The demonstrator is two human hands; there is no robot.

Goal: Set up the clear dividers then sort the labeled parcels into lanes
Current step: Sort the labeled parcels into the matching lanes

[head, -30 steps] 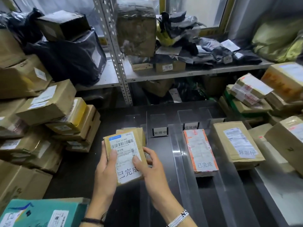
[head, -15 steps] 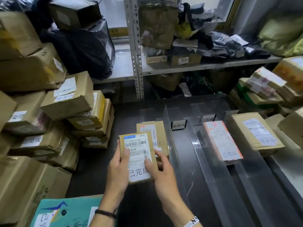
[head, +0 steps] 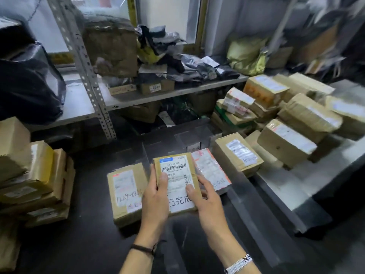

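Note:
I hold a small brown parcel (head: 177, 175) with a white barcode label and handwritten characters, above the dark table. My left hand (head: 156, 196) grips its left edge and my right hand (head: 207, 200) its right edge. Under and behind it stand clear dividers (head: 146, 155) that form lanes. A brown parcel (head: 124, 192) lies in the left lane. A red-edged flat parcel (head: 211, 171) lies in a lane to the right, and a larger brown box (head: 237, 153) in the lane beyond it. Small lane signs (head: 194, 148) at the far end are blurred.
Stacked cardboard boxes (head: 35, 180) crowd the table's left side and another pile (head: 286, 123) fills the right. A metal shelf (head: 126, 97) with bags and boxes runs across the back, with a perforated upright (head: 87, 76). A grey ledge (head: 296, 184) lies at right.
My view has swung right and closer. Both hands have carried the parcel rightward, from over the left lane to over the middle lanes.

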